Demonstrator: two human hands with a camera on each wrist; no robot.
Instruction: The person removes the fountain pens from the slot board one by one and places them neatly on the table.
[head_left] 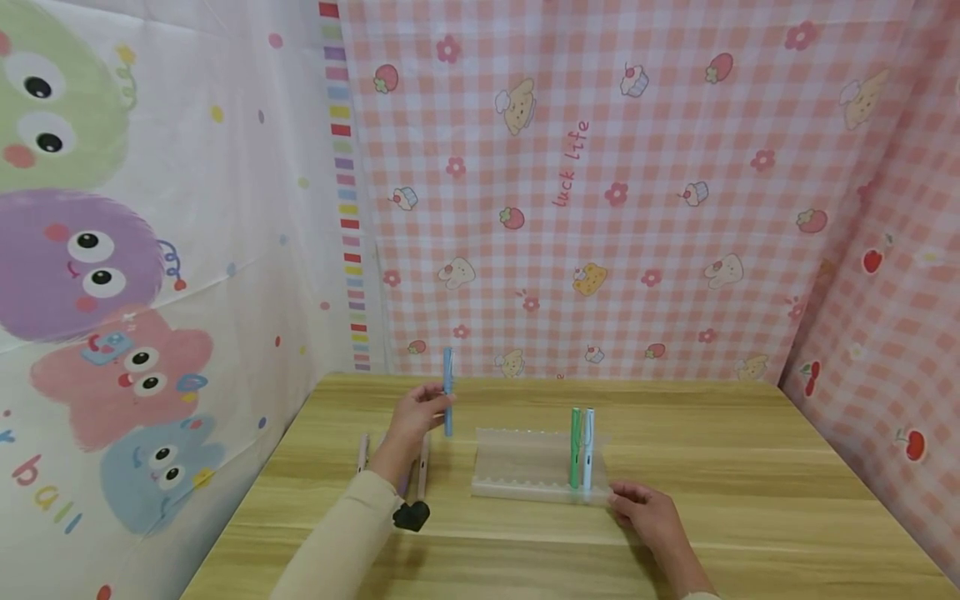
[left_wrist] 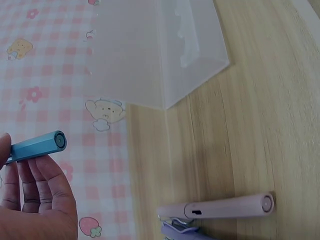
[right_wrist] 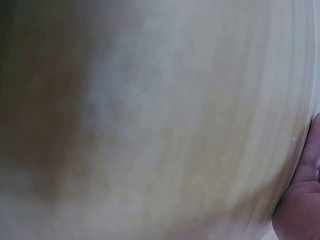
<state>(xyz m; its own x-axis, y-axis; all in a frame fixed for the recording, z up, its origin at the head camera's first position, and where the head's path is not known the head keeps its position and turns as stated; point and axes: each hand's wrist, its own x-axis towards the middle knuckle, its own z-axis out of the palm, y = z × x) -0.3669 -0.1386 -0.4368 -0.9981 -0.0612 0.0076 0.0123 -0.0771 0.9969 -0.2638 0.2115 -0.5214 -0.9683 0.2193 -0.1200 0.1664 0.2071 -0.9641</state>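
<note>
Blue pen (head_left: 447,367) near the centre of the head view, upright above the wooden table (head_left: 750,467), the left hand's (head_left: 415,419) thumb and fingers clamped on it. Right of it, a green pen (head_left: 575,442) and a pale blue pen (head_left: 588,446) stand in the clear holder (head_left: 521,462); the right hand (head_left: 648,510) touches its right end, whether pinching I cannot tell. Left wrist view: blue pen lower left, pink pen (left_wrist: 232,207) and purple pen (left_wrist: 182,232) lower right. Right wrist view: blurred table, part of the hand lower right.
</note>
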